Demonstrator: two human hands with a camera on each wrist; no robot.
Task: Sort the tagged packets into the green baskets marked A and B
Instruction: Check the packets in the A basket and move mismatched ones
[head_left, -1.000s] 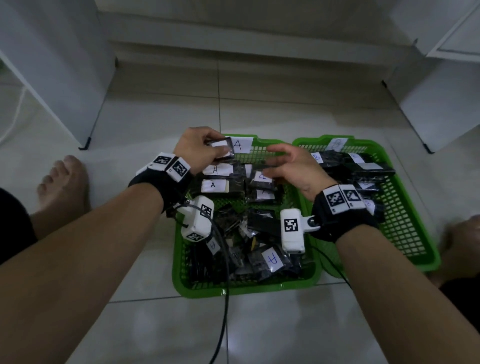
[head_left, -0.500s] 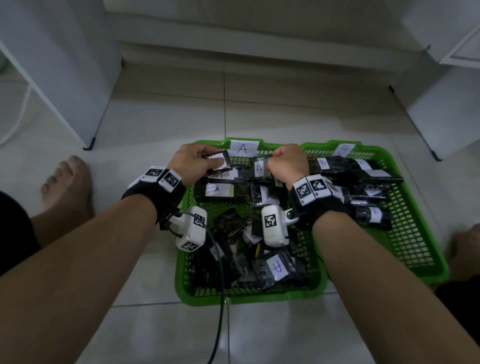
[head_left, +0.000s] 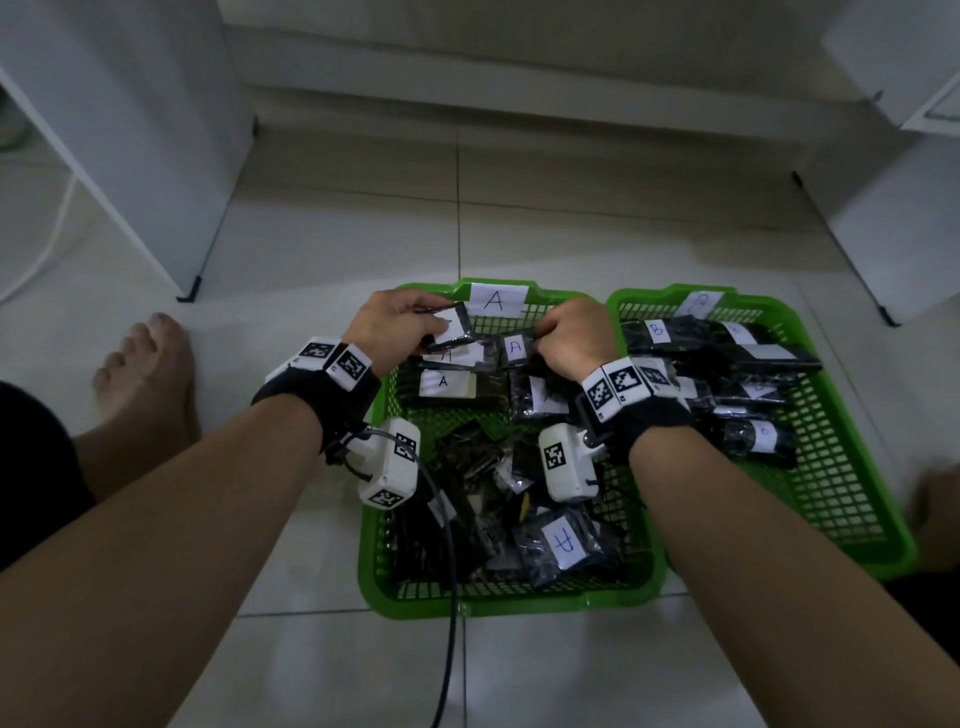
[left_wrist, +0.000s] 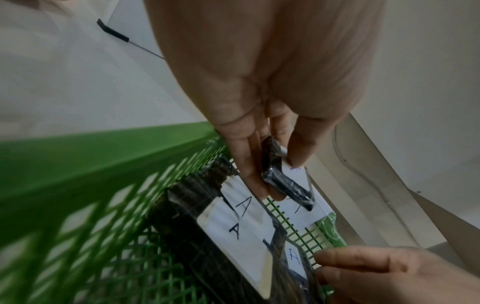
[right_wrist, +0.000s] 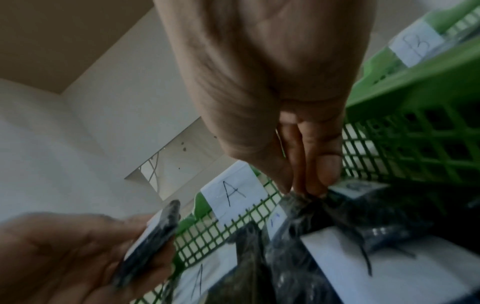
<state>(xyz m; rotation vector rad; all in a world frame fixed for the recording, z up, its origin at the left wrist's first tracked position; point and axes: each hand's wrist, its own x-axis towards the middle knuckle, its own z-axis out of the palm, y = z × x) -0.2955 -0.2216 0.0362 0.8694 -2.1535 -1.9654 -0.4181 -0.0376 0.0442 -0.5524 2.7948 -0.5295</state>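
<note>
Two green baskets stand side by side on the floor: basket A (head_left: 379, 540) on the left with an "A" label (head_left: 496, 300) on its far wall, basket B (head_left: 841, 499) on the right with a "B" label (head_left: 701, 303). Both hold dark packets with white tags. My left hand (head_left: 400, 325) pinches a dark white-tagged packet (head_left: 453, 328) (left_wrist: 283, 181) above basket A's far left corner. My right hand (head_left: 571, 338) pinches the top edge of an A-tagged packet (head_left: 516, 349) (right_wrist: 298, 207) lying in basket A's far part.
A bare foot (head_left: 145, 374) rests on the tiles left of basket A. A black cable (head_left: 449, 623) runs from the left wrist camera over the basket's front rim. White cabinets (head_left: 119, 130) stand at the left and right. Open tiled floor lies beyond the baskets.
My right hand moved left from over basket B's edge into basket A and closed its fingers on the A-tagged packet. The left hand kept its packet nearly still.
</note>
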